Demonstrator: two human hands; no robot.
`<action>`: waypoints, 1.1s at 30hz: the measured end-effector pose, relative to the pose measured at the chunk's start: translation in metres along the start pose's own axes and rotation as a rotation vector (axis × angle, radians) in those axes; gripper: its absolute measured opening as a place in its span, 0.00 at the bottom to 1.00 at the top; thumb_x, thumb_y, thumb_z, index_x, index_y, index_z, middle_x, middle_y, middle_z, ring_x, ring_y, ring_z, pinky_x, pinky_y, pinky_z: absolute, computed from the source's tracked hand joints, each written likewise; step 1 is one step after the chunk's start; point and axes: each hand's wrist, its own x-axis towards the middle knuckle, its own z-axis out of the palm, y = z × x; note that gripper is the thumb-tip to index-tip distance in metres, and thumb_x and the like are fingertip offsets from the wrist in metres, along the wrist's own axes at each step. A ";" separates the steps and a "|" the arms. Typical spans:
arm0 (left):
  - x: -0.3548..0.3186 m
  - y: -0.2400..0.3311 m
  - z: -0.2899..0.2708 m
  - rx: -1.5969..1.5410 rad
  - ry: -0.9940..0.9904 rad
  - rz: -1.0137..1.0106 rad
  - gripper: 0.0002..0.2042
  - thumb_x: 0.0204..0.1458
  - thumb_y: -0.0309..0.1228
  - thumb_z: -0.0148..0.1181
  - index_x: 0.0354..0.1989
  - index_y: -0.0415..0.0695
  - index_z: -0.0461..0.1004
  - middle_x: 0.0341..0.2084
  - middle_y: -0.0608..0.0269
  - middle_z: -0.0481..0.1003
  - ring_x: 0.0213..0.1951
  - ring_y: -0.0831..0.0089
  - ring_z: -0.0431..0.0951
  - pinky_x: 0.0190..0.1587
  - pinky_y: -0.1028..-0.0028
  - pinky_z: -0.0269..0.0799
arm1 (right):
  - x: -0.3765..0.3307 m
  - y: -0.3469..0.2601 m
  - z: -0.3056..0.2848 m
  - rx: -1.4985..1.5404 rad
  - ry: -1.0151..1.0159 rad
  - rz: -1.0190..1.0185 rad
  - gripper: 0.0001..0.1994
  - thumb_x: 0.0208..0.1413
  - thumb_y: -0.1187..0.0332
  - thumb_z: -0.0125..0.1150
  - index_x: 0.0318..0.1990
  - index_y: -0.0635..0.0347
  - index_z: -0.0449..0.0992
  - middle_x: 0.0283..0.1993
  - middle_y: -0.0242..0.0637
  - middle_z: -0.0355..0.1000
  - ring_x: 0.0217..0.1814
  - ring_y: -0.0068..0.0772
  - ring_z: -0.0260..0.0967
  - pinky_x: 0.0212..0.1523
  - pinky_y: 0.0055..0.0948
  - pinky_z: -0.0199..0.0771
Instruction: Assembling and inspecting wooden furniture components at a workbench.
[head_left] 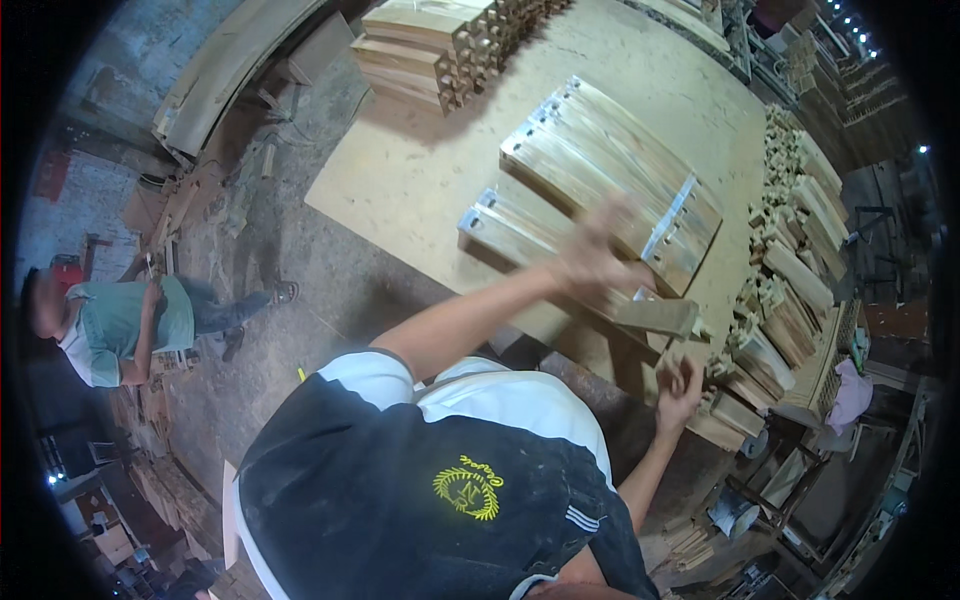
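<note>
My left hand (598, 258) is over the near wooden pieces, smeared by motion; whether it grips one is unclear. Under and beside it lie long wooden pieces (505, 232) with dark holes near their ends. One short wooden block (655, 314) sticks out on the right of this hand. My right hand (681, 392) is low at the board's near right edge, fingers bent and apart, with nothing visible in it. Beyond my left hand, a row of similar wooden pieces (600, 150) lies side by side on the pale board (400, 165).
A stack of square-ended wooden pieces (410, 60) stands at the far left of the board. Many loose wooden offcuts (795, 275) are heaped along the right side. At the left, another person (130, 325) in a green top stands on the grey floor (290, 270).
</note>
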 end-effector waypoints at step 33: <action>-0.041 -0.063 -0.233 0.483 -0.007 0.111 0.27 0.45 0.37 0.72 0.52 0.35 0.73 0.32 0.56 0.79 0.32 0.68 0.80 0.35 0.67 0.74 | 0.105 -0.194 0.365 0.205 -0.413 -0.090 0.29 0.47 0.69 0.76 0.56 0.68 0.69 0.48 0.43 0.76 0.49 0.33 0.76 0.50 0.33 0.79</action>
